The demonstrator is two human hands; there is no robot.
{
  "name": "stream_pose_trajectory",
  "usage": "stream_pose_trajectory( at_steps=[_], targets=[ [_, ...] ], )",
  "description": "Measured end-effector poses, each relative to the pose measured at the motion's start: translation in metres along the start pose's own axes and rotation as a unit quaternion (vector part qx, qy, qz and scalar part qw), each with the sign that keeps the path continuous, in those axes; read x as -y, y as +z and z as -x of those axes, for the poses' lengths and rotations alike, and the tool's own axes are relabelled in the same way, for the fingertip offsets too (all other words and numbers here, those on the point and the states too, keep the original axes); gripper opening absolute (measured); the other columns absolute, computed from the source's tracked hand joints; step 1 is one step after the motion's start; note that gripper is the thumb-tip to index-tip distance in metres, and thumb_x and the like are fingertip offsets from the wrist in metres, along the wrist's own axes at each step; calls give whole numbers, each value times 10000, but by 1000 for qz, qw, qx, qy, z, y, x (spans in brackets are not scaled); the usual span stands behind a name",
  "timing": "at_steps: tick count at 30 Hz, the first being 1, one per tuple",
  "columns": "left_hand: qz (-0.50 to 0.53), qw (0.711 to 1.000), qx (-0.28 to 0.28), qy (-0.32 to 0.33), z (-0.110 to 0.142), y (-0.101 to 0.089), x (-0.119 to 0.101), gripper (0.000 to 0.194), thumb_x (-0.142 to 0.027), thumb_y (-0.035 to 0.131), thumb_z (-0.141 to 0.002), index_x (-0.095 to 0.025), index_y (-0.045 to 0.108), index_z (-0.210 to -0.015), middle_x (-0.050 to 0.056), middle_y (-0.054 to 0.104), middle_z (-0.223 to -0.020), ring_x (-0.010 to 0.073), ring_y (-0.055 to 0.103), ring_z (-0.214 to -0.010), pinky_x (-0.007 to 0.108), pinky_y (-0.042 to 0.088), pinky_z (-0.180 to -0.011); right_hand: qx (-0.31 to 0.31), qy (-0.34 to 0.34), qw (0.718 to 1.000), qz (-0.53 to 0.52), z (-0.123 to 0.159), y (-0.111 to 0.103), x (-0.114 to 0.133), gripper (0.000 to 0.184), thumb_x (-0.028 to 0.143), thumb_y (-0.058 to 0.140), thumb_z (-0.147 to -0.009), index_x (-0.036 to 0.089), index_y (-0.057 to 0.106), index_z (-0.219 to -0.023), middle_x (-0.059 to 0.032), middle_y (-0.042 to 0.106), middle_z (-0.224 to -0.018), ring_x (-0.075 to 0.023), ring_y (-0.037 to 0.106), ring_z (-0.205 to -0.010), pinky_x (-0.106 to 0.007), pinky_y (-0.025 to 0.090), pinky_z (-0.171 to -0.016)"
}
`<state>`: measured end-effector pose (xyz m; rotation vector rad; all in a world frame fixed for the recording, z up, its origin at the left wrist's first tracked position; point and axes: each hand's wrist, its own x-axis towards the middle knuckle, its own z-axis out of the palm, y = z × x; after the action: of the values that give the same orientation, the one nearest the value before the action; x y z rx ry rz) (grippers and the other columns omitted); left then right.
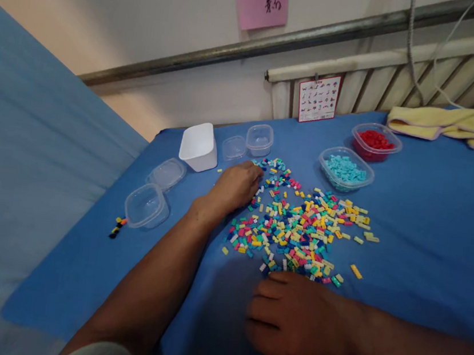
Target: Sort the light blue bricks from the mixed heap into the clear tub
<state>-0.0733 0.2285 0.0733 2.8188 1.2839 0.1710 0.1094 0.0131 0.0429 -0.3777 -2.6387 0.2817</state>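
A pile of several small coloured bricks lies spread on the blue cloth. My left hand rests at the pile's far left edge, fingers curled down onto the bricks; anything under them is hidden. My right hand lies at the pile's near edge, knuckles up, fingers bent and pressed together against the cloth, touching the nearest bricks. A clear tub of turquoise bricks and a clear tub of red bricks stand behind the pile.
A white tub and two small clear tubs stand beyond my left hand. Two more clear tubs sit at the left, near a small black and yellow piece. A yellow towel lies far right by a radiator.
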Motion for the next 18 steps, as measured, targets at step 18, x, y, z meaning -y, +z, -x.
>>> stream_pose_trajectory(
  at_steps=[18],
  targets=[
    [234,966,-46,95,-116,-23,-108,224,-107,684,-976,-141,799,-1166,73,812,-1162,189,734,-986,326,546,-909,-9,-12,1000,28,-1,-3,-7,197,272,643,-1091,215,693,-909,0,664,-929,-213,570,-902,-404,394,-709]
  ],
)
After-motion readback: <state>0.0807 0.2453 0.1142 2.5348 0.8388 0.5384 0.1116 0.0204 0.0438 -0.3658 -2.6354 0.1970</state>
